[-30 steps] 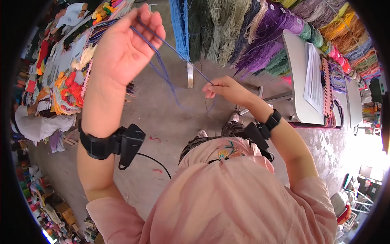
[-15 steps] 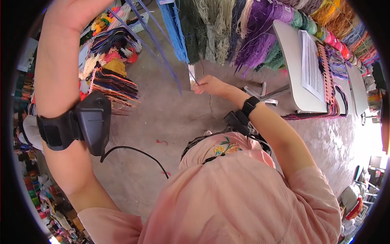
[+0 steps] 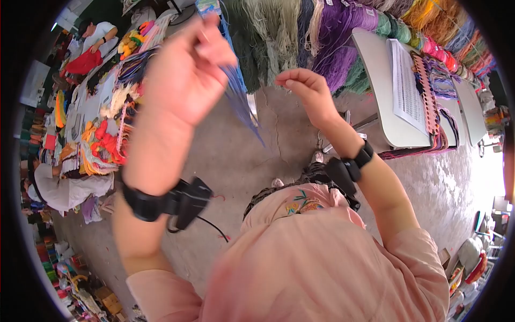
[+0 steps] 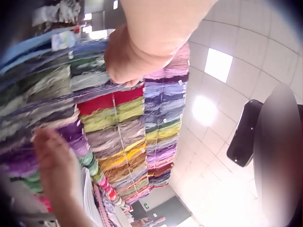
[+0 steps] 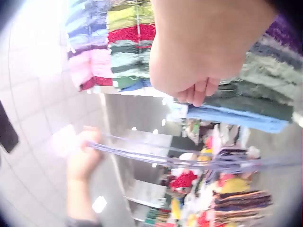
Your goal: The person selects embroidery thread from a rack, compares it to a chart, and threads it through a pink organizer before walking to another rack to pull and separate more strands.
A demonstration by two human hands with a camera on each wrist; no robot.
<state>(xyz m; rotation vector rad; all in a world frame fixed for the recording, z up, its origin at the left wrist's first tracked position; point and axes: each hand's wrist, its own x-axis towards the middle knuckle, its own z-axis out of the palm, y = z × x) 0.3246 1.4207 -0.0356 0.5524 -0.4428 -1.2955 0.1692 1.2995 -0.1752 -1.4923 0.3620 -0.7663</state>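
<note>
In the head view my left hand, raised and blurred by motion, grips a bundle of blue-violet yarn strands that trails down toward the right. In the right wrist view the same strands stretch sideways from the left hand. My right hand is raised to the right of the bundle, its fingers bent loosely forward near the thumb. No strand shows between them. The right wrist view shows its fingertips below the palm, apart from the strands.
Skeins of many colours hang ahead, including purple ones. A white board bearing printed sheets and a pink holed strip stands right. A yarn-covered table is at left, with people beside it.
My left hand went up and out to the left, then came back toward the middle with the yarn. The right hand let go of the strand it pinched and rose slightly rightward.
</note>
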